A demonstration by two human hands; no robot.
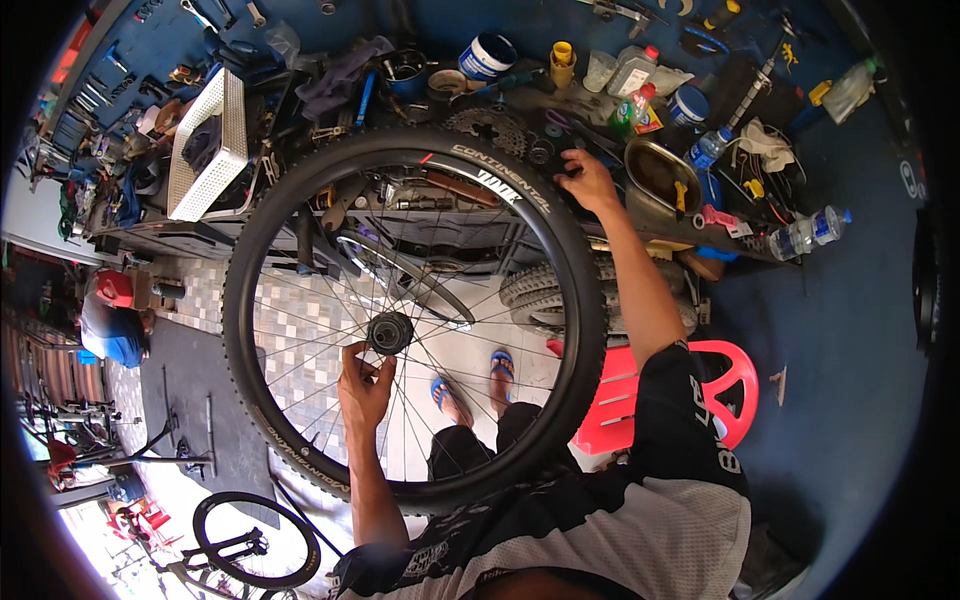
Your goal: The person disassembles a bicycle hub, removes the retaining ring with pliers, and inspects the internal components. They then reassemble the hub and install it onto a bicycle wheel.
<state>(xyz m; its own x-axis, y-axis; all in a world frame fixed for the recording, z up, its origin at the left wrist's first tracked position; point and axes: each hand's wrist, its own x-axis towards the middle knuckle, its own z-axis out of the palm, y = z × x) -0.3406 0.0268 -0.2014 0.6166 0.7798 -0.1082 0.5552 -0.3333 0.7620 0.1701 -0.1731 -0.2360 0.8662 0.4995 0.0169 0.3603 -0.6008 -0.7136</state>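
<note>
A large bicycle wheel with a knobby black tire stands before me, between my body and the workbench. My left hand reaches to its centre, thumb and fingers closed at the lower edge of the dark hub. No sprockets sit on the hub. My right hand extends past the tire over the bench, fingers bent and apart, with nothing visible in them. Close by, left of that hand, lie a small dark ring and a sprocket cassette.
A metal bowl with dark liquid, bottles and tubs crowd the bench. A white perforated basket stands at left. Behind my right arm is a red plastic chair. Loose tires lie under the bench; another wheel is lower left.
</note>
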